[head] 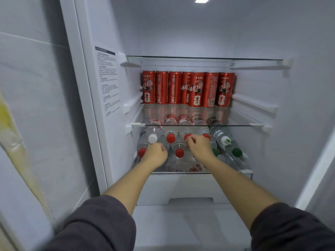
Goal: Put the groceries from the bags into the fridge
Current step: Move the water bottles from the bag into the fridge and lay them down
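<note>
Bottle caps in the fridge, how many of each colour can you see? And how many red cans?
Red caps: 5
Green caps: 2
White caps: 2
Red cans: 7
Total: 16 in view; the left hand and right hand may hide more caps.

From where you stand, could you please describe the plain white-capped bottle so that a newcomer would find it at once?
In the fridge, look under the glass shelf bearing the red cans, where bottles lie stacked, caps outward. The white-capped bottle lies top left, above the left hand. Its neighbours' caps are red; the other white cap, far right, carries a green logo.
</note>
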Available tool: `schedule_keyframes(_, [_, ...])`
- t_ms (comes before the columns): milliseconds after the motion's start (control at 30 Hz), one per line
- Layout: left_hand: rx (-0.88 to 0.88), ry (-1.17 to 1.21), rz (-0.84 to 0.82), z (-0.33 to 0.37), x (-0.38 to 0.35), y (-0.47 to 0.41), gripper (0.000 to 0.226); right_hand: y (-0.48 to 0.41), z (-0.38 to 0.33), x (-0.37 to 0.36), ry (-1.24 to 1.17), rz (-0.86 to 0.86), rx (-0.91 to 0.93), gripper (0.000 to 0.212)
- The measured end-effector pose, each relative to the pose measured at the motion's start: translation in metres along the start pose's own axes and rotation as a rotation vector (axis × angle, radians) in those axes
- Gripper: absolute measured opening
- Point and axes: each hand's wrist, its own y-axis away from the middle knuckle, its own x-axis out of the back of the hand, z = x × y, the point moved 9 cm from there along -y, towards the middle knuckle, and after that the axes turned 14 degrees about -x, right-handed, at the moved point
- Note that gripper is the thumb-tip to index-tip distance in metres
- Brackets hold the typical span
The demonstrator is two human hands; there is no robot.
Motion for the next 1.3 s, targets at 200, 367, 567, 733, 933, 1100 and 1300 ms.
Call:
schedule_keyframes(200, [-0.034, 0.033, -0.001, 0.003, -0.003, -0.004, 0.014, -0.002, -0.003, 0.001, 0.049, -0.024, 0.019, 0.025])
schedule_keyframes(367, [-0.154, 0.156, -0.081, 0.027, -0.027, -0.007, 0.016, 0.000, 0.058, 0.035, -0.150, 0.116, -0.117, 0.031])
schedule_keyframes(567, [-0.261, 0.382, -0.331, 0.079, -0.082, -0.016, 0.017, -0.011, 0.129, 0.069, -0.491, 0.203, -0.392, 0.032])
schedule_keyframes(733, [-0.190, 0.549, -0.273, 0.073, -0.095, -0.030, 0.025, -0.027, 0.147, 0.068, -0.620, 0.119, -0.480, 0.034])
schedule_keyframes(933, [-0.204, 0.559, -0.261, 0.068, -0.096, -0.035, 0.025, -0.034, 0.141, 0.069, -0.657, 0.048, -0.473, 0.035])
schedule_keyframes(1100, [-0.181, 0.670, -0.269, 0.069, -0.089, -0.033, 0.022, -0.028, 0.139, 0.073, -0.656, 0.068, -0.438, 0.039])
schedule_keyframes(1300, [-0.161, 0.820, -0.071, 0.069, -0.051, -0.048, 0.023, -0.041, 0.100, 0.074, -0.789, -0.035, -0.360, 0.040])
